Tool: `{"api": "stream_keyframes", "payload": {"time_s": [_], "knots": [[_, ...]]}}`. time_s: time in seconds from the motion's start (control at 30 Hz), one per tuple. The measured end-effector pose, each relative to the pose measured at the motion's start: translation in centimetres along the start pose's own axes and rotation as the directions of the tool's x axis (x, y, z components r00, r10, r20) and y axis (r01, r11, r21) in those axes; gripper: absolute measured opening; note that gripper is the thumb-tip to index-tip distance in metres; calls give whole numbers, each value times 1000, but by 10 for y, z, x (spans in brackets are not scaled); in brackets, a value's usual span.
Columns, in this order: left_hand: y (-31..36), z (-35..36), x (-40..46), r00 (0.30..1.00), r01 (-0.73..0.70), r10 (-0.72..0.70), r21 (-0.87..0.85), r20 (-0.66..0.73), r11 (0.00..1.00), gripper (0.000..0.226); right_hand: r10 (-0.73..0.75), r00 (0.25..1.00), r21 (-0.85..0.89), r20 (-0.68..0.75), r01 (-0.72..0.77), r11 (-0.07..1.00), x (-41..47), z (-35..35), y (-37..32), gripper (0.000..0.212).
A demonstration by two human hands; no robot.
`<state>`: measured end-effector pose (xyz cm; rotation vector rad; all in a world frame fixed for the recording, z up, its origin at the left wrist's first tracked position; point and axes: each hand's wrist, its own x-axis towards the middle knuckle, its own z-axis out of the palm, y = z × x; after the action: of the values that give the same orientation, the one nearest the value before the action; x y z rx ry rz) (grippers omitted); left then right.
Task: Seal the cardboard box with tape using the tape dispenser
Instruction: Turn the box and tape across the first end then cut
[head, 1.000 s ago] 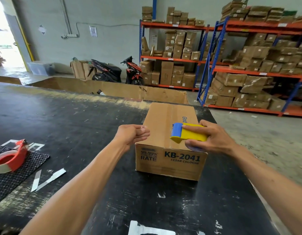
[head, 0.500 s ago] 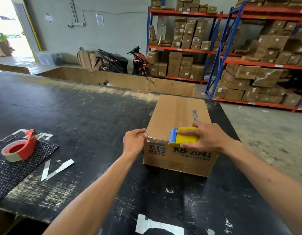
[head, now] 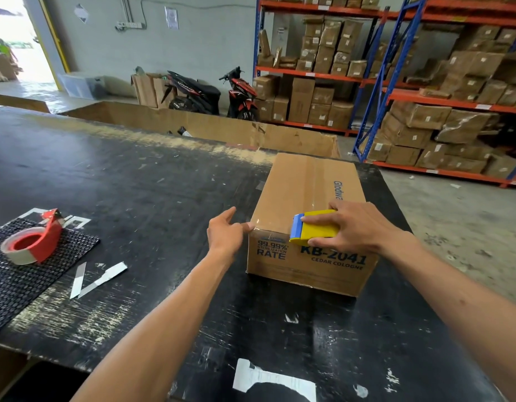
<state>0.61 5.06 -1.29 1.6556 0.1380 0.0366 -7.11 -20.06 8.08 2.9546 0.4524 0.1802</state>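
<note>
- 2 hands work at a cardboard box [head: 306, 204] that sits toward the far right corner of the black table [head: 140, 181], its long side running away from the person.
- Right hand [head: 352, 227]: its grip is closed around a yellow and blue tape dispenser [head: 312, 227], held against the near top edge of the box, above the printed front face.
- Left hand [head: 226, 233]: grip released, fingers loosely extended, fingertips touching the near left top corner of the box.
- Clear tape [head: 317, 181] runs along the middle seam of the box top.
- 1 red tape dispenser [head: 33, 242] with a roll lies on a dark mat [head: 27, 274] at the left edge of the table, well apart from the box.
- 2 white strips [head: 97, 280] lie on the table just beside the mat.
</note>
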Motion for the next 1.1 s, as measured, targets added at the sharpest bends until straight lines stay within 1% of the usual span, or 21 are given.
{"api": "stream_keyframes", "payload": {"time_s": [0.03, 0.07, 0.1, 0.13, 0.17, 0.2, 0.23, 0.27, 0.3, 0.37, 0.43, 0.5, 0.57, 0.6, 0.7, 0.93, 1.1], "knots": [[-1, -2, 0, 999, -48, 49, 67, -13, 997, 71, 2, 1000, 3, 3, -2, 1000, 0, 0, 0, 67], [-4, -5, 0, 979, -195, 204, 205, -26, 959, 68, 6, 1000, 5, 6, -6, 1000, 0, 0, 0, 67], [-8, -7, 1, 897, -412, 443, 370, 3, 833, 62, 9, 1000, 6, 9, -9, 1000, 0, -1, 1, 68], [-15, -8, 4, 739, -618, 666, 500, 106, 607, 56, 12, 1000, 5, 13, -12, 1000, 0, -1, 1, 69], [-22, -7, 10, 554, -761, 794, 540, 251, 360, 50, 15, 1000, 5, 18, -15, 1000, 1, -2, 1, 71], [-27, -6, 15, 407, -839, 824, 519, 395, 165, 47, 15, 1000, 7, 21, -15, 1000, 1, -3, 0, 74], [-29, -4, 18, 328, -874, 795, 483, 509, 52, 47, 14, 1000, 10, 25, -14, 1000, 2, -3, -1, 76], [-28, -1, 19, 303, -889, 747, 458, 591, -2, 48, 12, 1000, 11, 29, -13, 1000, 2, -3, -1, 77], [-25, 1, 21, 310, -894, 698, 448, 645, -17, 50, 10, 1000, 9, 28, -11, 1000, 3, -3, -2, 76], [-20, 3, 26, 350, -896, 600, 445, 719, -11, 55, 6, 1000, 1, 17, -6, 1000, 3, -3, -1, 70], [-19, 4, 35, 375, -900, 509, 435, 775, 0, 58, 3, 1000, 2, 13, -3, 1000, 3, -2, -1, 65], [-23, 4, 39, 397, -905, 450, 423, 800, 48, 59, 0, 1000, 5, 17, 0, 1000, 3, -2, -1, 63], [-28, 6, 40, 421, -899, 454, 426, 785, 98, 57, -3, 1000, 1, 19, 3, 1000, 4, -1, -1, 63], [-30, 7, 40, 428, -895, 467, 434, 774, 101, 56, -4, 1000, -4, 22, 4, 1000, 4, -1, -1, 63], [-31, 8, 40, 424, -891, 494, 447, 759, 79, 56, -8, 999, -14, 31, 9, 1000, 4, 0, 0, 64], [-30, 6, 42, 422, -889, 490, 453, 763, 60, 55, -34, 999, -42, 5, 34, 999, -4, -2, 3, 64], [-26, 5, 39, 423, -887, 480, 460, 768, 46, 57, -32, 999, -38, -12, 32, 999, -20, 2, 20, 74]]}}
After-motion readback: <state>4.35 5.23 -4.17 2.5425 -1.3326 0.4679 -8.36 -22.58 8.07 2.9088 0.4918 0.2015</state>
